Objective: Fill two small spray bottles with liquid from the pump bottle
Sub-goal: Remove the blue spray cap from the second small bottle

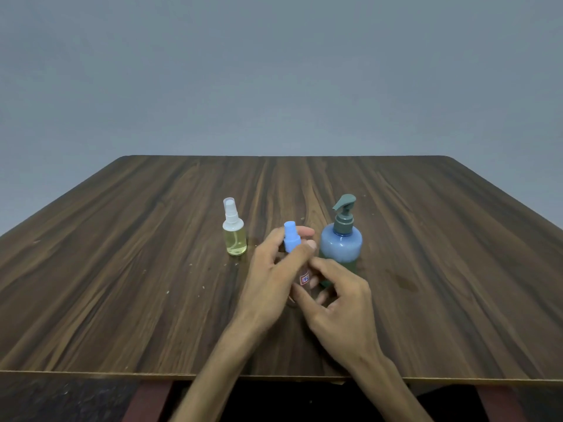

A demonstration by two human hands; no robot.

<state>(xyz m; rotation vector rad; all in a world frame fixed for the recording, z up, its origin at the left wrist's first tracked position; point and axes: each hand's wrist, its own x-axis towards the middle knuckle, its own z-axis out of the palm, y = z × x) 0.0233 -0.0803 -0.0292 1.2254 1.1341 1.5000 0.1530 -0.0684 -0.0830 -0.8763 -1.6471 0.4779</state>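
Blue-capped spray bottle [300, 269] near-upright, cap up, both hands gripping

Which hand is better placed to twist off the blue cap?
The left hand: its fingers already pinch the blue cap, while the right hand holds the small bottle lower down.

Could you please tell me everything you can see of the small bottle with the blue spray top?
The small bottle with the blue spray top is held between both hands just above or on the wooden table, in front of the pump bottle. Its blue plastic top looks seated, standing roughly upright. The left hand grips the top between thumb and fingers; the right hand holds the body. The body looks clear, mostly hidden, with a red-and-white label showing. Its fill level cannot be seen.
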